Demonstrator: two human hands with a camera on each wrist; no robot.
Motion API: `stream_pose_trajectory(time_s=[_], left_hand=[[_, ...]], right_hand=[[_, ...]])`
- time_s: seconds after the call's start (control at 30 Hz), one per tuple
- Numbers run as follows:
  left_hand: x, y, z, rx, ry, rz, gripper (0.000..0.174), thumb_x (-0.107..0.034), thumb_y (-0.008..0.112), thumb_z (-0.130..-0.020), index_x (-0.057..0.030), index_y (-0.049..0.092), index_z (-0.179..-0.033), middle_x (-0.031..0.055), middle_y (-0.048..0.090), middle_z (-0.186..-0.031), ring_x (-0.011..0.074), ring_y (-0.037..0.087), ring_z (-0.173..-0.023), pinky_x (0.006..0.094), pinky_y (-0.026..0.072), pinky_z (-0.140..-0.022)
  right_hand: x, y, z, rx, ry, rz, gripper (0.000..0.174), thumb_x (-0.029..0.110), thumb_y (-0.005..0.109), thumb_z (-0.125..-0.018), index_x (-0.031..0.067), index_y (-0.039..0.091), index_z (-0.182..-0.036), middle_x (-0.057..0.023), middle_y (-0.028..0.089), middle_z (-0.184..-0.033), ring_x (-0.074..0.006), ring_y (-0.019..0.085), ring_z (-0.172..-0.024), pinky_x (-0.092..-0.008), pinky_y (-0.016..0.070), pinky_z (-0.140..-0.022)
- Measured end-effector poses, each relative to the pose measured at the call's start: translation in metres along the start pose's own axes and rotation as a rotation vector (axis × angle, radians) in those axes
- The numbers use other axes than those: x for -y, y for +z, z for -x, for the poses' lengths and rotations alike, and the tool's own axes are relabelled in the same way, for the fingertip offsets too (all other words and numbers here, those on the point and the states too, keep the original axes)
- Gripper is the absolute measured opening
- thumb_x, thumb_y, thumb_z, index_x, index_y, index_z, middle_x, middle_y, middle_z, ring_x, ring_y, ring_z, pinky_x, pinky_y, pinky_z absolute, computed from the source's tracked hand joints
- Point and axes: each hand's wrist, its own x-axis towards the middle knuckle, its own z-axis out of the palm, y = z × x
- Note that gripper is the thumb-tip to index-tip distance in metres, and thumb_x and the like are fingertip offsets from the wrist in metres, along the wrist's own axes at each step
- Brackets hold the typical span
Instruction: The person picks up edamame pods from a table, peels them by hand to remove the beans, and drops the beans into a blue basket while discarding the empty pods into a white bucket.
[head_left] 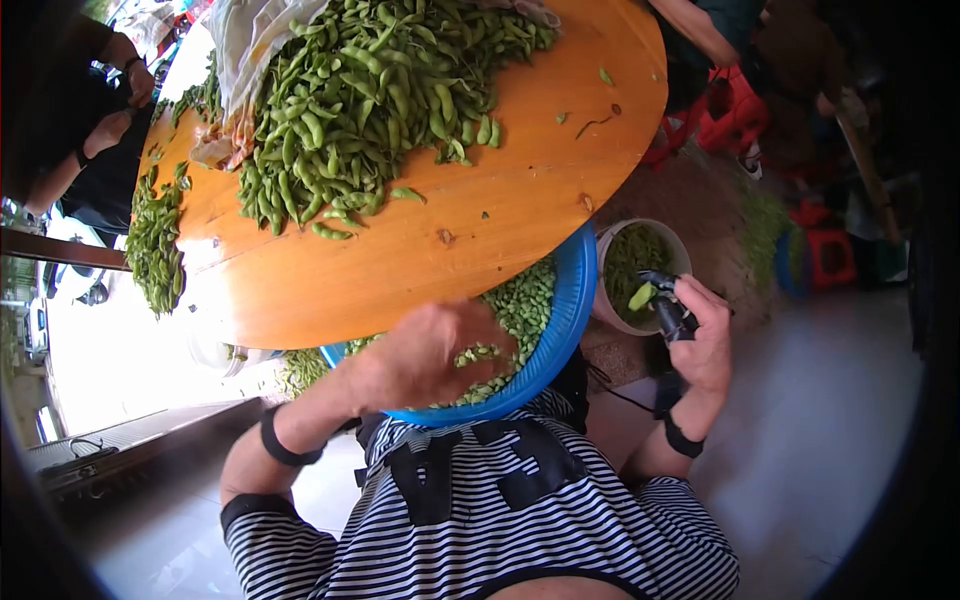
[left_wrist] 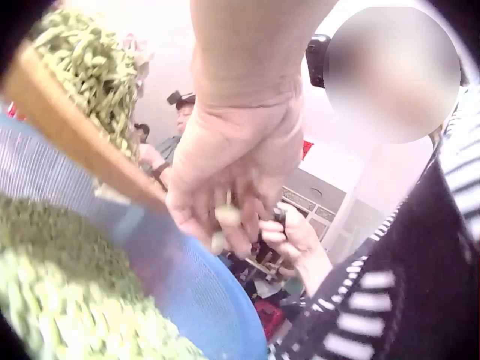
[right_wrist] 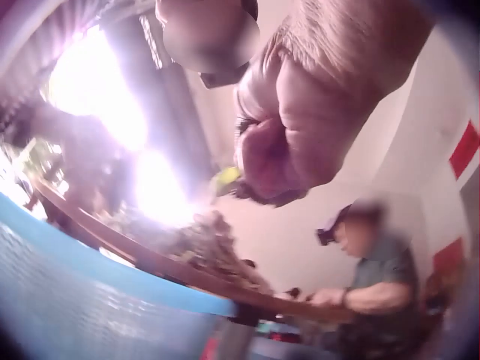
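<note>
Over the blue basin of shelled green beans, the left hand is blurred, its thumb and fingers apart. In the left wrist view, pale beans show against the loosely bent fingers of the left hand; whether they are held or falling is unclear. The right hand, with black coverings on its fingertips, pinches a green pod beside a white bucket. That pod sticks out from the curled fingers of the right hand in the right wrist view.
An orange wooden table overhangs the basin, carrying a large heap of pods, a smaller pile at left and a cloth. The bucket holds green scraps. Other people stand or sit around the table; red stools are at right.
</note>
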Motion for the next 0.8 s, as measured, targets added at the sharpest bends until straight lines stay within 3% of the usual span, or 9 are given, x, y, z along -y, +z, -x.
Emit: stream_pose_trajectory(time_s=[0.03, 0.17, 0.27, 0.33, 0.37, 0.6, 0.67, 0.8], left_hand=[[-0.001, -0.011, -0.009, -0.112, -0.046, -0.024, 0.012, 0.001, 0.064, -0.082, -0.002, 0.068, -0.093, 0.0133, 0.068, -0.097, 0.0293, 0.064, -0.089, 0.0362, 0.052, -0.08], [0.028, -0.045, -0.07, -0.593, -0.044, -0.566, 0.005, -0.006, 0.064, -0.083, -0.0022, 0.066, -0.086, 0.013, 0.061, -0.086, 0.0299, 0.056, -0.086, 0.0393, 0.0458, -0.081], [0.053, -0.052, -0.107, -0.702, -0.143, -0.793, 0.009, -0.011, 0.063, -0.084, -0.0024, 0.065, -0.086, 0.0126, 0.056, -0.088, 0.0299, 0.052, -0.093, 0.0398, 0.0439, -0.085], [0.07, -0.055, -0.126, -0.688, -0.164, -0.87, 0.01, -0.011, 0.062, -0.083, -0.0023, 0.065, -0.085, 0.0128, 0.056, -0.091, 0.0304, 0.051, -0.095, 0.04, 0.0436, -0.086], [0.076, -0.054, -0.13, -0.676, -0.186, -0.945, 0.01, -0.011, 0.062, -0.083, -0.0023, 0.065, -0.085, 0.013, 0.055, -0.094, 0.0309, 0.05, -0.097, 0.0402, 0.0434, -0.087], [0.066, -0.047, -0.113, -0.555, -0.115, -0.818, 0.007, -0.002, 0.06, -0.075, -0.0024, 0.063, -0.081, 0.0135, 0.056, -0.09, 0.032, 0.054, -0.092, 0.041, 0.0463, -0.082], [0.056, -0.044, -0.097, -0.386, -0.109, -0.77, 0.011, 0.002, 0.059, -0.072, -0.0022, 0.062, -0.081, 0.014, 0.057, -0.09, 0.0323, 0.055, -0.089, 0.0417, 0.0481, -0.076], [0.043, -0.03, -0.068, -0.45, -0.01, -0.649, 0.019, 0.004, 0.06, -0.072, -0.0022, 0.062, -0.09, 0.0129, 0.057, -0.084, 0.0346, 0.056, -0.086, 0.0444, 0.0481, -0.074]], right_hand=[[-0.006, -0.004, 0.0, -0.032, 0.036, 0.068, 0.037, -0.006, 0.055, -0.066, -0.0046, 0.059, -0.103, -0.0212, 0.059, -0.088, -0.0398, 0.06, -0.08, -0.0361, 0.0486, -0.071], [-0.01, 0.001, -0.006, -0.153, 0.096, 0.113, 0.042, -0.01, 0.051, -0.065, -0.0052, 0.058, -0.106, -0.0216, 0.059, -0.088, -0.0418, 0.059, -0.081, -0.0358, 0.0488, -0.074], [-0.007, 0.013, -0.011, -0.228, 0.068, 0.057, 0.042, -0.01, 0.049, -0.065, -0.0055, 0.058, -0.106, -0.0212, 0.058, -0.088, -0.0405, 0.058, -0.08, -0.0343, 0.0489, -0.074], [-0.006, 0.018, -0.014, -0.169, 0.104, 0.026, 0.04, -0.009, 0.05, -0.065, -0.0055, 0.058, -0.105, -0.0202, 0.059, -0.087, -0.0385, 0.059, -0.079, -0.0337, 0.0489, -0.073], [-0.007, 0.021, -0.016, -0.187, 0.034, 0.061, 0.029, -0.01, 0.053, -0.075, -0.0054, 0.061, -0.103, -0.0188, 0.059, -0.083, -0.0316, 0.059, -0.072, -0.0322, 0.0473, -0.069], [-0.001, 0.027, -0.019, -0.193, 0.047, -0.017, 0.029, -0.01, 0.053, -0.074, -0.0051, 0.06, -0.101, -0.0174, 0.056, -0.081, -0.0306, 0.057, -0.07, -0.0314, 0.0458, -0.066], [0.001, 0.03, -0.019, -0.185, 0.039, -0.013, 0.029, -0.01, 0.054, -0.071, -0.0043, 0.06, -0.099, -0.0173, 0.057, -0.081, -0.0334, 0.057, -0.071, -0.0341, 0.0465, -0.066], [0.024, 0.042, -0.027, -0.178, -0.027, -0.073, 0.028, -0.009, 0.055, -0.068, -0.003, 0.059, -0.095, -0.0169, 0.056, -0.081, -0.0355, 0.058, -0.072, -0.0364, 0.0465, -0.065]])
